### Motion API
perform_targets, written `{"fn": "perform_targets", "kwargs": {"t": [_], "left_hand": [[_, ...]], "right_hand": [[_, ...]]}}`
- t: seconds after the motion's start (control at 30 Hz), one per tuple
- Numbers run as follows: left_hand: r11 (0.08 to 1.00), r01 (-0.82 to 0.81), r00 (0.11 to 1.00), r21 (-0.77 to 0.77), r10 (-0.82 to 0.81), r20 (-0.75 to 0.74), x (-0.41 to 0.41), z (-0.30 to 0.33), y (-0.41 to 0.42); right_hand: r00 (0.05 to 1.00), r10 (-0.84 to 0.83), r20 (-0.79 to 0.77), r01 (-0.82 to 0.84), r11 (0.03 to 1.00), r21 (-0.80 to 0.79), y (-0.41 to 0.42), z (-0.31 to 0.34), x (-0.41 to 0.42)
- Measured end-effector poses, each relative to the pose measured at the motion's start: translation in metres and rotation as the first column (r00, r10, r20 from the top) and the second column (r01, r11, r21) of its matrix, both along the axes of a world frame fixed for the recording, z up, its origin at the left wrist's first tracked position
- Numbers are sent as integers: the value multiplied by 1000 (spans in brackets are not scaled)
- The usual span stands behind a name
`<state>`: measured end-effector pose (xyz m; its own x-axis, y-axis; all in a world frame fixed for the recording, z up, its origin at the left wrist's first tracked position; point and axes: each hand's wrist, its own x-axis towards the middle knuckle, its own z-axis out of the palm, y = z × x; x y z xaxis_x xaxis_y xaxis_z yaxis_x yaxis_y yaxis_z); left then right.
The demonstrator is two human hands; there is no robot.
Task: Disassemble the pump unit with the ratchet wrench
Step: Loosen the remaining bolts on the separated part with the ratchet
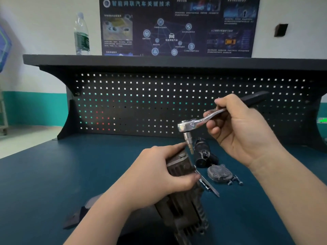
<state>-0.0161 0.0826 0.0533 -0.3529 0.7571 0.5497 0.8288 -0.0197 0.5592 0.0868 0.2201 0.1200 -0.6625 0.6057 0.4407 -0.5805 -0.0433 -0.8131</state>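
**A:** What is in front of the person?

**B:** A dark blue-green worktop [53, 174] with a black pegboard [159, 103] standing behind it. Both hands are over the worktop, near the middle of the view.

**A:** Where is the pump unit?

**B:** The pump unit [184, 206], a dark grey ribbed metal body, stands tilted on the worktop low in the centre, its upper end leaning away from the person. The left hand [159, 174] grips that upper end, fingers curled over the far side and thumb pressed against the near right side.

**A:** And the wrench?

**B:** The right hand [242, 131] holds the ratchet wrench [200, 121] by its handle, fingers wrapped around it. The shiny head points left, with a socket [188, 142] hanging down from it. The socket's tip sits just beside the left hand's fingertips, at the top of the pump unit; I cannot tell whether it is seated on a bolt.

**A:** Anything else on the worktop?

**B:** Just behind the pump unit lie a black cylindrical part [203, 152] and a flat grey cover [219, 173]. A few small bolts [235, 181] lie just right of the cover, and a thin metal rod [208, 186] rests beside the pump. A dark flat piece [77, 216] lies at lower left.

**A:** Above the pegboard?

**B:** A shelf [123, 60] carries a clear water bottle [81, 35]. A dark poster [177, 27] hangs on the wall.
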Motion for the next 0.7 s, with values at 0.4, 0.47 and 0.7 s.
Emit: {"fn": "perform_targets", "kwargs": {"t": [0.4,0.47,0.7], "left_hand": [[767,453,379,455,-628,680,-13,-1,-26],[776,413,390,477,-624,677,-17,-8,-24],[902,258,586,347,-432,686,-17,-12,-18]], "right_hand": [[997,75,29,-75,997,-26,-28,1,3],[996,80,26,-79,996,-27,-32,3,5],[1000,2,-23,-1,998,62,-45,2,11]]}}
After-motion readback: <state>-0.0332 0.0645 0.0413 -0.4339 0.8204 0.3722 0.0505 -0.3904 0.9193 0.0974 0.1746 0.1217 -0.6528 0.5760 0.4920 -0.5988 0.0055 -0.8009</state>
